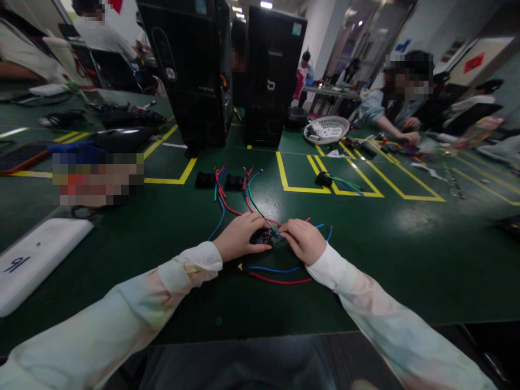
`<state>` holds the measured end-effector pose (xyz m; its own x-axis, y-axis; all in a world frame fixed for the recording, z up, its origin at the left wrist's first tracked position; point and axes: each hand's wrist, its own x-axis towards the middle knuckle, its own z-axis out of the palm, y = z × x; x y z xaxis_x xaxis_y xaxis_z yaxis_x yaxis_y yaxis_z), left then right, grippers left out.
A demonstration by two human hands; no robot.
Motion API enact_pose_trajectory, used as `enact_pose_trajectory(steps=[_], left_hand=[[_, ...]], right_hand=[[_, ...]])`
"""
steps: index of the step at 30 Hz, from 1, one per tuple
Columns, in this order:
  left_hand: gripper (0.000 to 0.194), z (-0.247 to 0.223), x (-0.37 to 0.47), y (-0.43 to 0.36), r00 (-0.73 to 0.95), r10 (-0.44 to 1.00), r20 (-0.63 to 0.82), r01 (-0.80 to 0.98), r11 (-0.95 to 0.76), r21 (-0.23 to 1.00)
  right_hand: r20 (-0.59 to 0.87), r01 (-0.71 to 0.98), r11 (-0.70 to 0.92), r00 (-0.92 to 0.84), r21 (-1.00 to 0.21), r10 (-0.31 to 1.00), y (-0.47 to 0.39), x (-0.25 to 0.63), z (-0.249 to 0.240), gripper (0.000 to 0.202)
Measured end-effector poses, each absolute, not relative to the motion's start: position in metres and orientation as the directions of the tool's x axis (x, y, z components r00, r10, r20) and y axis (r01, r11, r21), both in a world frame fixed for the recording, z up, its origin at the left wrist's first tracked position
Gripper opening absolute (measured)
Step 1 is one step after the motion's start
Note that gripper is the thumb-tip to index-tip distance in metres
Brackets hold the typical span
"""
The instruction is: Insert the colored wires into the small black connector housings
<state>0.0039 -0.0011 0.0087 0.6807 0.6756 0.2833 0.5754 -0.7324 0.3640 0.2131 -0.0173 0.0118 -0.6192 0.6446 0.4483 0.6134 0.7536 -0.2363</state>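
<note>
In the head view, the left hand (239,235) gripped a small black connector (263,236) on the green worktop (365,260), while the right hand (303,240) pinched a wire (320,225) at its side. Wiring seemed underway; seating that wire would need a steady, well-aimed push. Loose wires (276,275) lay just below.

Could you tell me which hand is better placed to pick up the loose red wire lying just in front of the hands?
Right, probably. The red wire runs toward the right hand, and the left hand appears to steady the black connector.
</note>
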Motion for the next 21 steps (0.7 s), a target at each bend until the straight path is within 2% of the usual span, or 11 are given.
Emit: enact_pose_trajectory(steps=[8,15,21], left_hand=[[0.035,0.007,0.003,0.000,0.669,0.686,0.284,0.577,-0.721,0.383],[0.035,0.006,0.003,-0.001,0.664,0.691,0.285,0.569,-0.714,0.407],[0.034,0.006,0.003,0.000,0.671,0.686,0.282,0.573,-0.721,0.390]], right_hand=[[0.456,0.610,0.758,-0.621,-0.229,0.638,-0.022,0.215,0.012,0.017],[0.401,0.568,0.771,-0.660,-0.287,0.635,-0.014,0.218,0.002,0.016],[0.461,0.608,0.758,-0.617,-0.236,0.638,-0.016,0.213,0.010,0.018]])
